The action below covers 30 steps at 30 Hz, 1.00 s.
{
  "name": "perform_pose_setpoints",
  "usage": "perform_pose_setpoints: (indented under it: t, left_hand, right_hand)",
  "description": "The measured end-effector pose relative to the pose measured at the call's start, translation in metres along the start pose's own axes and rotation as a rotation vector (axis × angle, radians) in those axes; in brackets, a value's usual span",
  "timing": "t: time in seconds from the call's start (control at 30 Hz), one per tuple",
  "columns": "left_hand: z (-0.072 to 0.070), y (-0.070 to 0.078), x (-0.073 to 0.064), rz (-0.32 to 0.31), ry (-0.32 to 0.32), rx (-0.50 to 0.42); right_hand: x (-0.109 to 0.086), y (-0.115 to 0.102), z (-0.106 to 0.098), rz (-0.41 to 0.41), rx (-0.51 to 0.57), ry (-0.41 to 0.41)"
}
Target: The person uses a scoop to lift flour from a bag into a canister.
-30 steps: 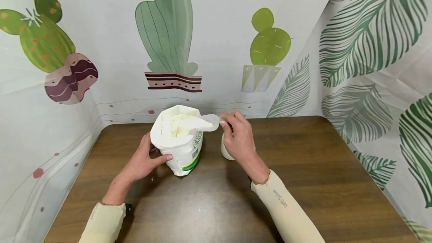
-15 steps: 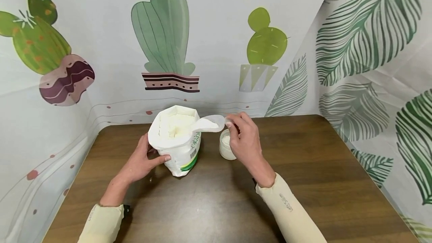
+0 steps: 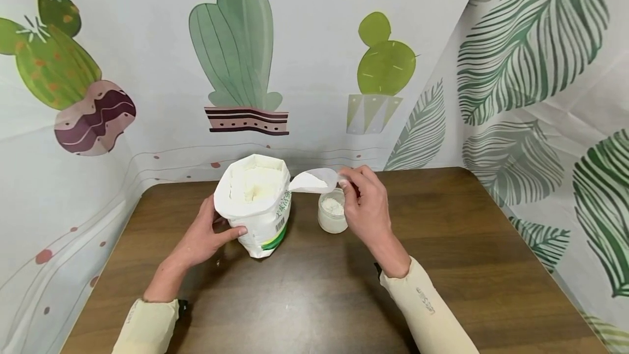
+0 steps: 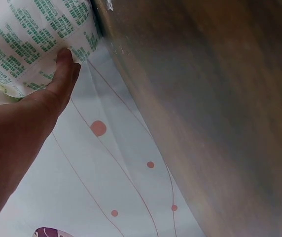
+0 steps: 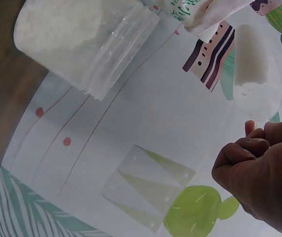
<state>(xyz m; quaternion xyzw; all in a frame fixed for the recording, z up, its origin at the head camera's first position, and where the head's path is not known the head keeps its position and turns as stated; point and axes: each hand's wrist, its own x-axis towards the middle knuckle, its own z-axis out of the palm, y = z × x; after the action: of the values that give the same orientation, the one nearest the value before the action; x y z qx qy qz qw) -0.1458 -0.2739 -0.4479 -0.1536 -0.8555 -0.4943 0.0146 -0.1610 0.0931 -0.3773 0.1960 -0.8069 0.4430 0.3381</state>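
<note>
Pinching the scoop by its short handle, the right hand has its thumb and fingers closed on the end, with little or no gap visible between them. The scoop is held above the tabletop, towards the middle of the far edge, between the bag and the jar. Its tip meets the bag's rim in the head view; whether the two touch I cannot tell. It looks like thin, clear plastic, so it should be light and fairly stiff, perhaps a little slippery if dusted. The handle is the right place for the grip, since the bowl carries loose white powder that would probably spill with a tilt or a jolt.

The left hand is spread wide around the bag's left side, thumb on the front and fingers along the flank. The bag stands near the far edge, nearer the far left corner than the far right one, its mouth open and nearly full of powder. It is likely soft-walled and rather heavy, best held low around the body, as squeezing near the rim could push powder out.

The jar, uncovered and partly filled, stands just right of the bag. It seems rigid, possibly glass; a hold around its side below the threaded neck would suit.
</note>
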Motion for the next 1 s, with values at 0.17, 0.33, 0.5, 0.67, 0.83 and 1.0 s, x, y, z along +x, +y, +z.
perform_pose_setpoints:
  t: [0.17, 0.33, 0.5, 0.67, 0.83, 1.0]
  left_hand:
    - [0.000, -0.002, 0.000, 0.007, 0.007, 0.010]
    - [0.000, -0.004, 0.001, 0.013, 0.009, -0.004]
    - [-0.001, -0.005, 0.002, 0.018, 0.005, -0.034]
    - [-0.001, -0.006, 0.003, 0.020, 0.005, -0.035]
    - [0.000, -0.005, 0.003, 0.021, 0.006, -0.024]
    - [0.000, -0.006, 0.001, 0.030, 0.010, 0.000]
  right_hand:
    - [-0.002, 0.003, -0.005, 0.016, -0.005, 0.003]
    - [-0.003, 0.007, -0.010, 0.029, -0.018, 0.005]
    - [-0.005, 0.012, -0.014, 0.015, -0.038, 0.010]
    - [-0.007, 0.017, -0.019, 0.008, -0.047, 0.012]
    - [-0.008, 0.023, -0.026, 0.019, -0.066, 0.009]
    - [-0.009, 0.029, -0.033, 0.029, -0.093, 0.003]
